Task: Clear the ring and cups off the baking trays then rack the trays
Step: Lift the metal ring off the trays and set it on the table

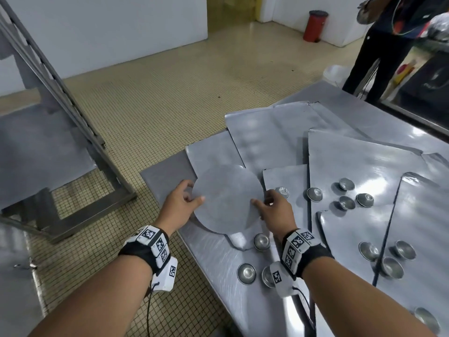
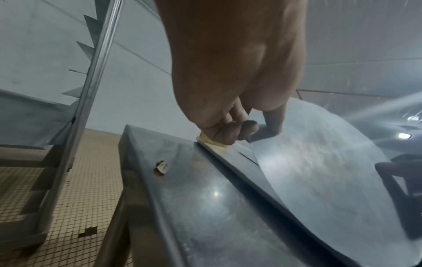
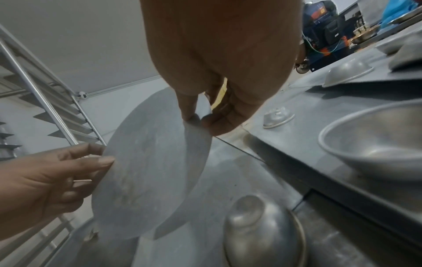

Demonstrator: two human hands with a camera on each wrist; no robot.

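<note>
Nearest the person, small metal cups (image 1: 246, 273) sit scattered on the steel table (image 1: 218, 276), some upturned, others further right on overlapping baking trays (image 1: 352, 166). Just beyond them, both hands hold a round flat metal disc (image 1: 226, 198), tilted and lifted off the trays. The left hand (image 1: 179, 205) pinches its left edge, thumb on top and fingers beneath; the right hand (image 1: 274, 207) pinches the right edge between thumb and fingertips. Farther left stands a tray rack (image 1: 60, 93) on the tiled floor. Beyond the table, another person (image 1: 379, 45) stands near a red bin (image 1: 314, 26).
</note>
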